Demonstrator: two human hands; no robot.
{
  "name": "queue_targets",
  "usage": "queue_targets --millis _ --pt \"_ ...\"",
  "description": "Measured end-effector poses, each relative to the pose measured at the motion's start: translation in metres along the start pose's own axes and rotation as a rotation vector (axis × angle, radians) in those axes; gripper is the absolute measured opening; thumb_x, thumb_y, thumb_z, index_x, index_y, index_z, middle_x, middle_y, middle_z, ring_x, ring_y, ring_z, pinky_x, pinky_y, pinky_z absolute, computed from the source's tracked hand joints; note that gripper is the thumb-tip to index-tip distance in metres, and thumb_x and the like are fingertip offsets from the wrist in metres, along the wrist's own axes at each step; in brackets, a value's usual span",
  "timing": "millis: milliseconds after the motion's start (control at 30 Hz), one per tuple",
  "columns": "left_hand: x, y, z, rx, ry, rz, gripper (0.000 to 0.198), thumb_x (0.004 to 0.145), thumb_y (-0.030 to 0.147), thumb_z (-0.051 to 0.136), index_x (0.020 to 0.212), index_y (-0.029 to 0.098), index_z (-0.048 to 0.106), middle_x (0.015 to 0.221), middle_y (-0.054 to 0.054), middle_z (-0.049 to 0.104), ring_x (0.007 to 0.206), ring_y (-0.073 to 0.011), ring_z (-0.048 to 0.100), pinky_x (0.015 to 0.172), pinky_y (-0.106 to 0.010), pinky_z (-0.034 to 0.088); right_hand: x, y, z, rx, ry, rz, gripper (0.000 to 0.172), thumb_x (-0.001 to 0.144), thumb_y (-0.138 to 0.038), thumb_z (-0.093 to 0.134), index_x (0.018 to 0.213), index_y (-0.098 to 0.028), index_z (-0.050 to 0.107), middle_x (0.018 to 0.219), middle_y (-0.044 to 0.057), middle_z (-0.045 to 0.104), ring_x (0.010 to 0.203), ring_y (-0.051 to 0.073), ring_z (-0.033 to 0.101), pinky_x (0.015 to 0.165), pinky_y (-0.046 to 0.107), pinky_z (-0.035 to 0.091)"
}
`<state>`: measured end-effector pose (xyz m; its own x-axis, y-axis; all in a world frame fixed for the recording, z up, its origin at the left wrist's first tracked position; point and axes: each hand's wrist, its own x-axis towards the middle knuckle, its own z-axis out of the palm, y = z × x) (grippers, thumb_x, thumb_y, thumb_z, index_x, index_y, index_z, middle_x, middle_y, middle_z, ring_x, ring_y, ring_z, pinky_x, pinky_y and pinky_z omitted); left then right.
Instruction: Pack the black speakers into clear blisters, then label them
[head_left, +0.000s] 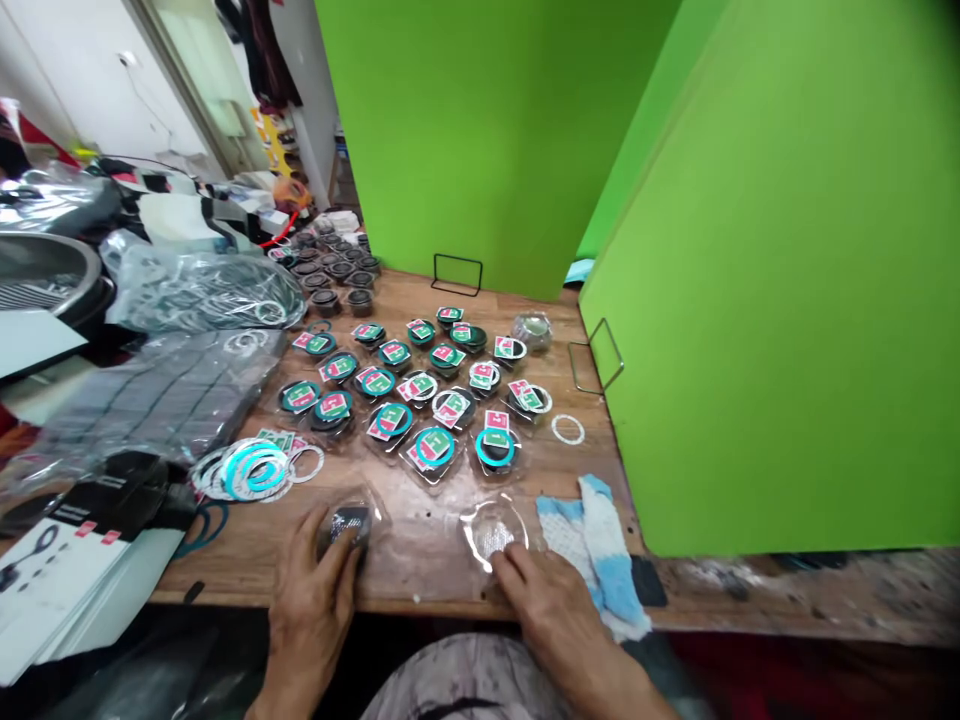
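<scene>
My left hand (319,575) rests at the table's front edge, its fingers around a clear plastic shell with a dark perforated piece (350,523) inside. To the right, the fingertips of my right hand (536,585) are together on the lower rim of an open clear plastic shell (489,530). Beyond both hands stand several clear packs with dark round contents, topped by teal or white rings and red-green cards, such as the pack with a teal ring (434,447). A loose white ring (568,430) lies at the right.
A pile of rings (251,470) and a stack of printed white cards (90,570) lie at left. Blue-and-white cloth (611,550) lies beside my right hand. Green panels (780,300) on wire stands border the table. Dark round containers (337,270) are grouped at the back.
</scene>
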<state>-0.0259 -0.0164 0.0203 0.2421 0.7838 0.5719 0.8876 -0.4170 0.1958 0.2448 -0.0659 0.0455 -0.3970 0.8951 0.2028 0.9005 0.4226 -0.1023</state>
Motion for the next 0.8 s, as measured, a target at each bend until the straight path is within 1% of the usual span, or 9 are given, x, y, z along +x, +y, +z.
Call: queue_targets --millis 100,200,267,333,433,500,600,700,800 --pt "0.012 0.012 0.008 0.077 0.006 -0.024 0.025 0.084 0.018 0.052 0.110 0.016 0.054 0.128 -0.019 0.045 0.120 -0.0358 0.043 0.092 -0.053 0.043 0.004 0.007 -0.005 0.046 -0.113 0.081 0.034 0.077 0.000 0.050 0.103 -0.020 0.055 0.093 0.004 0.063 0.076 0.017 0.058 0.069 0.029 0.041" --pt "0.015 0.021 0.010 0.123 0.016 -0.023 0.027 0.083 0.020 0.055 0.110 0.015 0.055 0.127 -0.020 0.047 0.118 -0.0369 0.045 0.091 -0.052 0.043 0.012 0.004 -0.015 0.202 -0.173 0.086 0.029 0.083 -0.009 0.050 0.108 -0.023 0.054 0.105 0.003 0.060 0.086 0.016 0.059 0.074 0.027 0.044" --pt "0.011 0.024 0.010 0.135 -0.007 -0.015 0.026 0.083 0.021 0.055 0.109 0.016 0.055 0.126 -0.020 0.048 0.117 -0.0373 0.047 0.087 -0.050 0.046 0.015 0.004 -0.021 0.268 -0.133 0.078 0.025 0.086 -0.015 0.048 0.109 -0.023 0.053 0.110 0.004 0.059 0.090 0.016 0.058 0.077 0.026 0.045" --pt "0.003 0.024 0.010 0.160 -0.042 -0.010 0.029 0.083 0.022 0.054 0.112 0.017 0.054 0.127 -0.019 0.049 0.116 -0.0376 0.048 0.081 -0.048 0.048 0.015 0.012 -0.024 0.280 -0.044 0.087 0.023 0.088 -0.018 0.045 0.109 -0.022 0.054 0.109 0.004 0.059 0.091 0.015 0.058 0.078 0.026 0.045" --pt "-0.010 0.017 0.009 0.174 -0.045 -0.013 0.035 0.083 0.023 0.053 0.119 0.019 0.051 0.127 -0.020 0.048 0.114 -0.0394 0.049 0.077 -0.050 0.048 0.007 0.035 -0.022 0.146 0.106 0.182 0.021 0.090 -0.020 0.042 0.105 -0.019 0.057 0.101 0.006 0.062 0.088 0.016 0.058 0.079 0.027 0.045" --pt "-0.015 0.010 0.008 0.153 -0.037 -0.024 0.040 0.084 0.022 0.051 0.124 0.020 0.047 0.127 -0.020 0.048 0.115 -0.0416 0.047 0.078 -0.054 0.048 -0.002 0.053 -0.016 -0.041 0.134 0.302 0.020 0.090 -0.023 0.044 0.099 -0.018 0.060 0.096 0.007 0.063 0.085 0.019 0.058 0.076 0.032 0.045" --pt "-0.018 0.000 0.010 0.092 -0.045 -0.055 0.049 0.084 0.020 0.047 0.133 0.023 0.039 0.128 -0.021 0.045 0.119 -0.0430 0.043 0.082 -0.059 0.046 -0.024 0.070 0.003 -0.264 0.081 0.418 0.018 0.086 -0.026 0.049 0.095 -0.019 0.063 0.098 0.009 0.064 0.088 0.025 0.057 0.074 0.038 0.044" --pt "-0.020 0.002 0.011 0.042 -0.060 -0.102 0.054 0.084 0.020 0.046 0.136 0.025 0.034 0.129 -0.020 0.044 0.121 -0.0403 0.042 0.087 -0.061 0.045 -0.052 0.076 0.032 -0.344 0.145 0.368 0.025 0.086 -0.029 0.047 0.102 -0.018 0.064 0.108 0.012 0.062 0.091 0.028 0.057 0.078 0.043 0.044" --pt "-0.019 0.014 0.007 0.024 -0.069 -0.145 0.051 0.083 0.018 0.048 0.132 0.025 0.036 0.133 -0.018 0.042 0.124 -0.0352 0.040 0.093 -0.056 0.045 -0.072 0.088 0.059 -0.299 0.227 0.243 0.029 0.086 -0.033 0.044 0.097 -0.018 0.067 0.106 0.016 0.062 0.091 0.029 0.059 0.075 0.044 0.047"
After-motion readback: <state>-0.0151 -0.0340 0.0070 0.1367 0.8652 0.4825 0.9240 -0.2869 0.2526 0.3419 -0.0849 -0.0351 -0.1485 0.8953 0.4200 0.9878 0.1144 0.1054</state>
